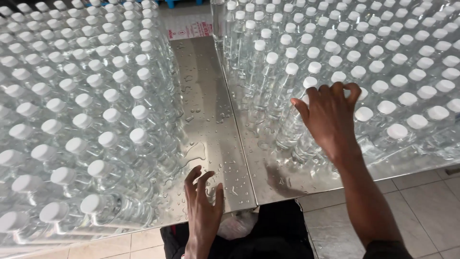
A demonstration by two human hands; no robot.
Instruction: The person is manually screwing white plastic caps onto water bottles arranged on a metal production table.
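Observation:
Clear plastic bottles with white caps stand packed in two large groups on a wet steel table (211, 120). The left group (81, 115) fills the left half, the right group (373, 62) the right half. My right hand (330, 120) rests with curled fingers on the caps and upper parts of bottles at the near left corner of the right group. My left hand (203, 206) hovers at the table's front edge, fingers bent and apart, holding nothing, just right of the left group's nearest bottles.
A bare wet lane with water drops runs between the two bottle groups, split by a seam (239, 129) in the steel. Light floor tiles (421, 206) lie below right. A white printed sheet (191, 31) lies at the lane's far end.

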